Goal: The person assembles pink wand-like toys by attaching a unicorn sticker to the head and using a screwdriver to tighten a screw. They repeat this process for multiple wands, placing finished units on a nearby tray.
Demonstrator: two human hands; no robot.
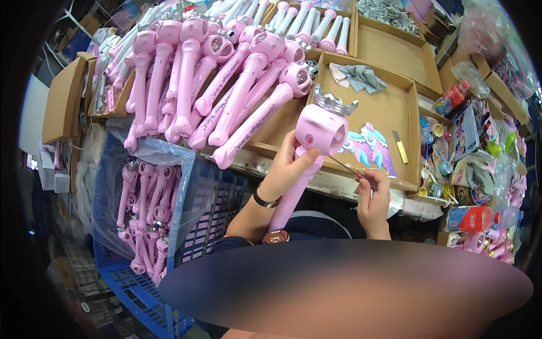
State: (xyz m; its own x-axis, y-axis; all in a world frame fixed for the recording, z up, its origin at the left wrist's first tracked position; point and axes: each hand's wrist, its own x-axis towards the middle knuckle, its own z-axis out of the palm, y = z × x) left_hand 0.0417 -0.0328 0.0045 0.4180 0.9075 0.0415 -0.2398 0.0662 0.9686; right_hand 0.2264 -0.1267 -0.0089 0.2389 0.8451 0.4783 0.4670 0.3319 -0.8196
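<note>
My left hand (291,166) is wrapped round a pink toy wand (317,131) just below its round hollow head. The wand tilts, silver crown (336,103) uppermost, and its handle runs down toward my body. Between the fingers of my right hand (374,203) is a thin dark rod-like tool (342,165), its far end at the neck of the wand near my left thumb. Whether that end touches the wand, and what kind of tool it is, I cannot tell. Beyond my right hand, blue and purple wing-shaped pieces (370,148) lie in a cardboard tray (389,101).
Several pink wands (189,73) are heaped at the far left. A blue crate (183,203) at the left holds more wands in plastic. The tray also has a grey cloth (364,78) and a yellow-handled cutter (400,148). Small pots (437,131) and bottles (453,97) crowd the right.
</note>
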